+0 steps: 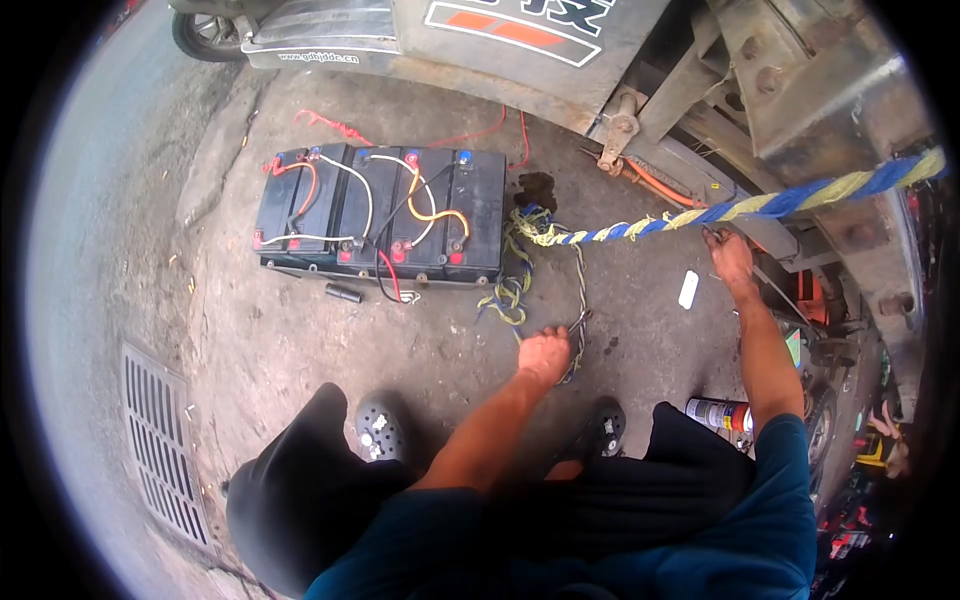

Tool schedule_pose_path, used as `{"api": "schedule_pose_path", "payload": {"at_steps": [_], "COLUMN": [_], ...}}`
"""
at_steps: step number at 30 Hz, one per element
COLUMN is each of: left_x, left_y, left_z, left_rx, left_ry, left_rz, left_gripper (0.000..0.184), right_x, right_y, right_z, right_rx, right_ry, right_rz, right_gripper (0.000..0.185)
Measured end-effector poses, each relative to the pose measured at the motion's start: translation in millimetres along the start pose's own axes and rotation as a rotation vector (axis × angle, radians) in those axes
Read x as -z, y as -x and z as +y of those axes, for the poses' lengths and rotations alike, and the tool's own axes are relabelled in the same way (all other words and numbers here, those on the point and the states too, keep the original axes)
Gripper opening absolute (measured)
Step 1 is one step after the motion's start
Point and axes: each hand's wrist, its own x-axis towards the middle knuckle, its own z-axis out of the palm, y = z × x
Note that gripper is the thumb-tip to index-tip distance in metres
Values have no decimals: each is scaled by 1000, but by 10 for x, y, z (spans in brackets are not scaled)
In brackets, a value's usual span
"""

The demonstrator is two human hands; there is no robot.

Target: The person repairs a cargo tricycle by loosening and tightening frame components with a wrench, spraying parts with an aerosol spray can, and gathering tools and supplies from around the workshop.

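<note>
A thick blue and yellow rope (700, 215) stretches from the upper right down to a frayed bundle against the battery pack (415, 195). Thin strands hang loose from that bundle. My left hand (545, 355) is closed on a loose strand of the rope low over the concrete, right of the pack's lower corner. Below the taut rope, my right hand (733, 262) has its fingers curled together at the side of the machinery; a small dark thing shows at the fingertips, too small to name. White, orange, red and black cables link the batteries' terminals.
A grey vehicle body (480, 50) stands behind the batteries, with rusty metal framework (780, 90) at right. A spray can (718, 413) lies by my right forearm. A white tag (688, 289), a black tube (343, 293) and a drain grate (160, 440) are on the ground.
</note>
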Motion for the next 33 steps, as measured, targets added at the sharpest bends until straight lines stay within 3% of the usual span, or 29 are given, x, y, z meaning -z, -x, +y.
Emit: {"api": "schedule_pose_path", "payload": {"at_steps": [33], "left_x": [137], "left_y": [-27], "left_z": [19], "left_rx": [-1], "left_ry": [39], "left_rz": [-96], "left_gripper": [26], "right_x": [-33], "right_y": [-35], "right_z": [89], "right_rx": [86], "right_ry": [-5], "right_rz": [19], "right_gripper": [63]}}
